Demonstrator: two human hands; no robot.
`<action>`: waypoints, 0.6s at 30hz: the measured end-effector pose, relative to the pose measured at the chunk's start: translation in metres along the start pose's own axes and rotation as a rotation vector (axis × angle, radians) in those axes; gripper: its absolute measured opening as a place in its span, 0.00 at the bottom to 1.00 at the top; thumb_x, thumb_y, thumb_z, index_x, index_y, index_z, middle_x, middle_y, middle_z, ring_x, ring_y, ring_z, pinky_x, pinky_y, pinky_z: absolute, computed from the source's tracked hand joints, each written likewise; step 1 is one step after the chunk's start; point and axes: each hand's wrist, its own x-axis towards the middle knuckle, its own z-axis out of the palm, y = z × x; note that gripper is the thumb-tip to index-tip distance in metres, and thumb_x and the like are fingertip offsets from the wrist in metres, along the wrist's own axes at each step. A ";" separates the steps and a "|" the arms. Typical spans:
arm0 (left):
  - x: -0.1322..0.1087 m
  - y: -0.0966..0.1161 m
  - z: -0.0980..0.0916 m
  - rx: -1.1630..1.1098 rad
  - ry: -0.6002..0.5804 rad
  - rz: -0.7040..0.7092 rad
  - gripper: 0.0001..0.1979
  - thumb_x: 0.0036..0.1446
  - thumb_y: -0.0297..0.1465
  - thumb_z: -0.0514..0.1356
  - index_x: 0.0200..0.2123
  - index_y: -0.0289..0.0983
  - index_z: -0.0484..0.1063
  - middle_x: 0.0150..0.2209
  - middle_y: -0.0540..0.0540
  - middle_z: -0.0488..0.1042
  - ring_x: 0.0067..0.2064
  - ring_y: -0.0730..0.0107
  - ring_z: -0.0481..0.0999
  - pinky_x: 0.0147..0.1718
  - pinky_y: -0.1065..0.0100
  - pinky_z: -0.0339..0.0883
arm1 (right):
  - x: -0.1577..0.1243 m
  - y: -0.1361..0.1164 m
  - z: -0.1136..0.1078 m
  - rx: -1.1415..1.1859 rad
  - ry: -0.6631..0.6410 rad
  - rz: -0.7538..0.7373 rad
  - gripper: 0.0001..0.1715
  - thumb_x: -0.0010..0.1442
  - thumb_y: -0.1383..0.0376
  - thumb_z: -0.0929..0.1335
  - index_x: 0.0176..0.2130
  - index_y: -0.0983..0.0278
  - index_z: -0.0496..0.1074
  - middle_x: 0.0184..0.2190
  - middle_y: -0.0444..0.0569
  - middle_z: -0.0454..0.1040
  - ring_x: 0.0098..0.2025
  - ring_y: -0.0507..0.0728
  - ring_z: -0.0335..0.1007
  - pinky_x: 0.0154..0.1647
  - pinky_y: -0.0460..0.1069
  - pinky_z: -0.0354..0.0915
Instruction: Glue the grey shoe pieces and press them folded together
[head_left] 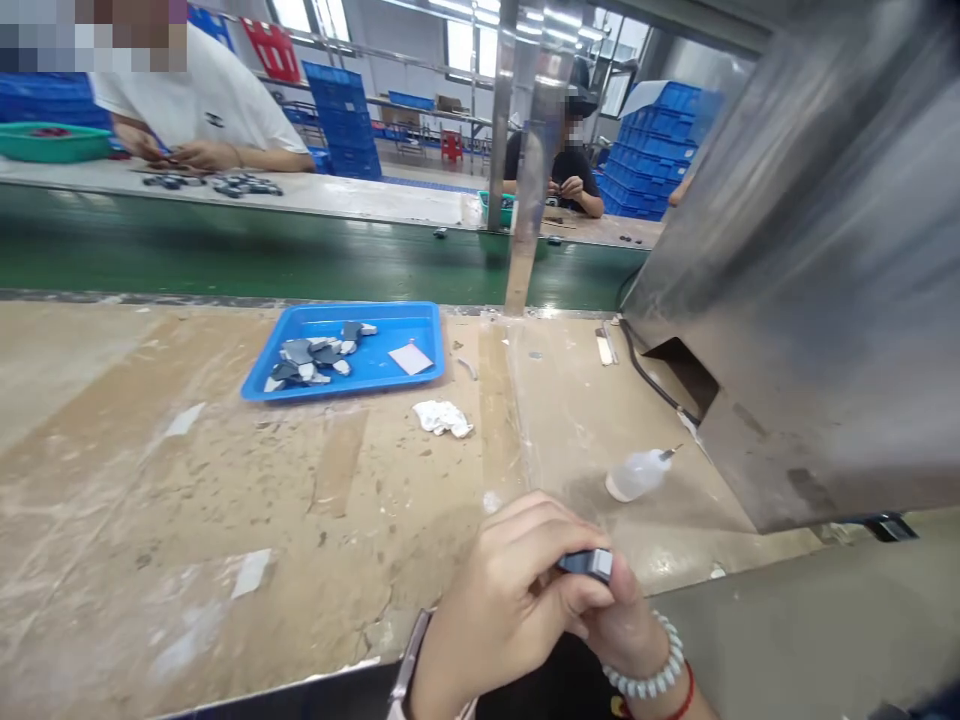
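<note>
Both of my hands meet at the near edge of the workbench. My left hand (499,590) curls around a small dark grey part (586,564), with thumb and fingers pressing on it. My right hand (626,625), wearing a white bead bracelet and a red string, grips the same part from below and is mostly hidden behind the left. A small clear squeeze bottle (637,474) lies on its side just beyond my hands. Further off, a blue tray (390,380) holds several grey parts (311,358) and a white card.
A crumpled white wipe (444,417) lies in front of the tray. A large metal housing (810,300) with a black cable fills the right. Behind the bench runs a green conveyor (262,260), and two other people work at the far table.
</note>
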 end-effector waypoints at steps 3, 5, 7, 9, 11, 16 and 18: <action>-0.001 -0.003 0.001 0.015 -0.007 -0.044 0.20 0.65 0.45 0.60 0.42 0.31 0.79 0.36 0.39 0.79 0.40 0.63 0.77 0.41 0.65 0.70 | -0.002 -0.001 0.002 0.085 0.000 0.022 0.35 0.60 0.35 0.64 0.25 0.63 0.62 0.15 0.35 0.47 0.15 0.46 0.39 0.14 0.44 0.42; -0.001 -0.002 0.001 0.017 0.002 -0.045 0.21 0.65 0.45 0.59 0.42 0.31 0.79 0.35 0.39 0.79 0.39 0.63 0.77 0.40 0.65 0.69 | -0.001 -0.002 0.000 0.119 -0.018 0.037 0.34 0.61 0.37 0.65 0.25 0.63 0.62 0.15 0.35 0.47 0.15 0.45 0.38 0.14 0.43 0.42; -0.001 -0.002 0.001 0.012 0.010 -0.036 0.21 0.64 0.44 0.60 0.41 0.30 0.78 0.34 0.40 0.79 0.38 0.64 0.77 0.40 0.65 0.69 | -0.001 -0.003 -0.001 0.135 -0.027 0.048 0.33 0.61 0.38 0.66 0.26 0.63 0.64 0.15 0.35 0.48 0.16 0.45 0.39 0.15 0.43 0.43; -0.001 -0.001 0.001 0.010 0.007 -0.033 0.20 0.64 0.44 0.60 0.41 0.30 0.78 0.34 0.40 0.79 0.38 0.65 0.77 0.40 0.65 0.69 | -0.001 -0.003 -0.001 0.138 -0.033 0.055 0.33 0.61 0.38 0.66 0.25 0.63 0.64 0.15 0.35 0.47 0.16 0.46 0.39 0.16 0.43 0.44; -0.002 -0.001 0.001 0.011 0.003 -0.037 0.20 0.64 0.44 0.60 0.41 0.31 0.78 0.34 0.40 0.80 0.39 0.65 0.77 0.41 0.65 0.69 | -0.002 -0.003 -0.001 0.142 -0.031 0.059 0.33 0.61 0.38 0.65 0.25 0.63 0.64 0.15 0.35 0.47 0.16 0.46 0.39 0.16 0.43 0.44; -0.002 -0.002 0.001 0.015 0.004 -0.057 0.18 0.64 0.43 0.61 0.41 0.32 0.78 0.34 0.41 0.80 0.38 0.65 0.76 0.40 0.65 0.68 | -0.001 -0.002 -0.001 0.118 -0.002 0.063 0.33 0.60 0.37 0.65 0.28 0.63 0.66 0.14 0.35 0.49 0.15 0.46 0.40 0.16 0.44 0.43; -0.001 -0.002 0.000 0.016 0.002 -0.056 0.18 0.64 0.43 0.62 0.41 0.32 0.78 0.34 0.41 0.80 0.38 0.65 0.77 0.40 0.66 0.68 | 0.000 -0.003 -0.002 0.090 -0.012 0.074 0.35 0.59 0.36 0.65 0.25 0.63 0.64 0.13 0.36 0.49 0.15 0.46 0.40 0.15 0.44 0.43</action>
